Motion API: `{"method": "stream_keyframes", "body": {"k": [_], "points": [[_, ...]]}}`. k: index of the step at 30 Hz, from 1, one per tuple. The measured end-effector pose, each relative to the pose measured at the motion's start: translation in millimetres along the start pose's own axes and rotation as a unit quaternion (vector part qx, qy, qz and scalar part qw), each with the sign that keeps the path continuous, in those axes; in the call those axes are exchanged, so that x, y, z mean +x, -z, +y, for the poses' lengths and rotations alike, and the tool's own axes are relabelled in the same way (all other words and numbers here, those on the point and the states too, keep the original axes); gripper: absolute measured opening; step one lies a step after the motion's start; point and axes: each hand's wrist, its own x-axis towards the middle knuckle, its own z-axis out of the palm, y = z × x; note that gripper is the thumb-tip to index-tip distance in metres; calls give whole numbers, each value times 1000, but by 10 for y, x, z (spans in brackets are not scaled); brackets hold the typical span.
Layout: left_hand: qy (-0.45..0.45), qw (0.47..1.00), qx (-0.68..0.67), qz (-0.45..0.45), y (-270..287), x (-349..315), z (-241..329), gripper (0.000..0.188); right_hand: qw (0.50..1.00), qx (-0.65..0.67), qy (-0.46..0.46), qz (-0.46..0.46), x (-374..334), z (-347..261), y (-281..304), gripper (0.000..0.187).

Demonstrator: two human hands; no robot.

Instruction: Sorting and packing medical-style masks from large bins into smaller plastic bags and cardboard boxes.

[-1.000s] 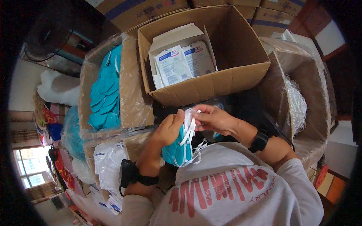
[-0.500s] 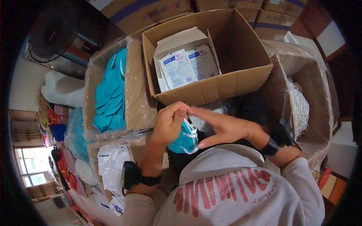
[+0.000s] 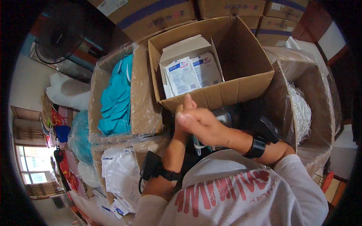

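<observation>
My left hand (image 3: 179, 122) and my right hand (image 3: 205, 126) are pressed together in front of the open carton, right over left. Both look closed around a teal face mask, of which only a teal and white edge (image 3: 197, 146) shows below my right hand. The right thumb lies across the left hand, and most of the left fingers are hidden behind it. Just beyond my hands, the cardboard carton (image 3: 241, 81) holds a white inner box (image 3: 184, 44) with white printed packets (image 3: 184, 76) standing in it.
Left of the carton, a plastic-lined box (image 3: 148, 101) holds many teal masks (image 3: 115, 100). Nearer stands a box with clear and white packaging (image 3: 120, 169). At right, another lined box (image 3: 316, 71) contains white strands (image 3: 300, 111). Closed cartons (image 3: 160, 22) are stacked behind; a fan (image 3: 56, 41) stands far left.
My right hand has moved left and closed over the left hand, now covering most of the mask. The left hand has turned and shifted right. The whole view has shifted slightly.
</observation>
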Motion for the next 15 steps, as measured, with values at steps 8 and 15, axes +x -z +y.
{"method": "stream_keyframes", "body": {"k": [8,15], "points": [[-270,927,193,175,61,510,231,55,986,2,137,-99,57,-236,-37,25],[-14,975,-116,190,394,507,265,50,987,-102,-12,125,199,-57,698,33]]}}
